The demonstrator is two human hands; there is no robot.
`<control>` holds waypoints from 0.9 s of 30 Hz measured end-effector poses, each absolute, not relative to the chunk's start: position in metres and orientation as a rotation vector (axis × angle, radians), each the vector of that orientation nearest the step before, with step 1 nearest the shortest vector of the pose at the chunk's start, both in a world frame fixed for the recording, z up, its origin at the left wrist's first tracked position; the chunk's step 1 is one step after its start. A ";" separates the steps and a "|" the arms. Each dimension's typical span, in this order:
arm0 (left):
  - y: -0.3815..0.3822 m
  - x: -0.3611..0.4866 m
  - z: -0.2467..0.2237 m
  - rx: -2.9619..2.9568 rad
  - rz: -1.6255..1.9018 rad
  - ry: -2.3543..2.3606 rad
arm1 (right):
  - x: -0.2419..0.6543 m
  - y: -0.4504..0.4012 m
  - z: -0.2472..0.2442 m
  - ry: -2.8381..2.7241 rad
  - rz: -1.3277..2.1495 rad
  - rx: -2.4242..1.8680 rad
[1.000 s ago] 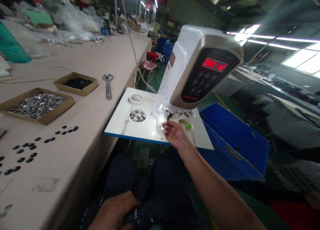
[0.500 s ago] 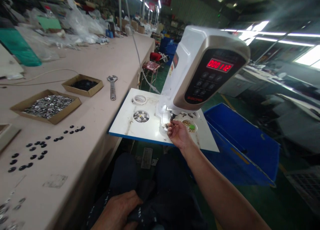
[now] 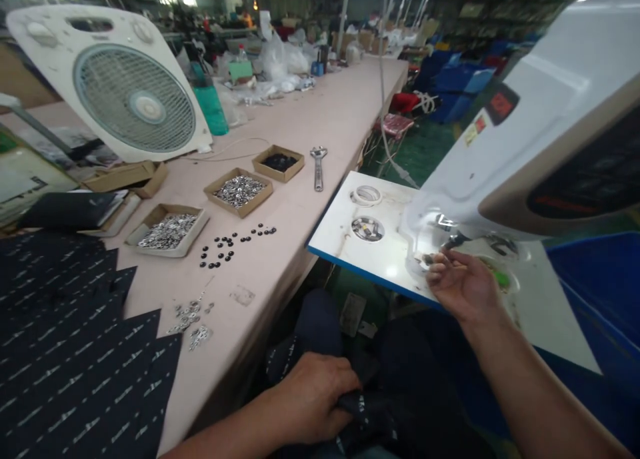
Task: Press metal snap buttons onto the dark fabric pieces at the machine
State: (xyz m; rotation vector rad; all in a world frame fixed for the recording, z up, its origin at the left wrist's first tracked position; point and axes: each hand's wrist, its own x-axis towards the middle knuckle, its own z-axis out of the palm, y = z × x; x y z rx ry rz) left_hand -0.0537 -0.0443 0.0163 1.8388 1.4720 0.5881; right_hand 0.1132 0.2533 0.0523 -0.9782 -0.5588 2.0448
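Note:
My left hand is closed on dark printed fabric that lies over my lap. At the white snap-press machine, my right hand has its fingers pinched together beside the lit press head. Whatever those fingers hold is too small to make out. Under the machine, a white tabletop with a blue edge carries round wells. One well holds small metal parts, and a green piece shows in another behind my right hand.
On the long table stand open boxes of metal rings and dark parts. Black snap caps and an adjustable wrench lie nearby. Left are a box fan and stacked printed fabric. A blue bin stands right.
My view has turned left, bringing the fan and the fabric stack into sight. My right hand stays by the press head; my left hand still grips the fabric on my lap.

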 end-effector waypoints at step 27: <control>-0.041 -0.049 0.003 1.851 0.593 1.312 | 0.120 0.245 0.059 -0.654 2.006 -0.981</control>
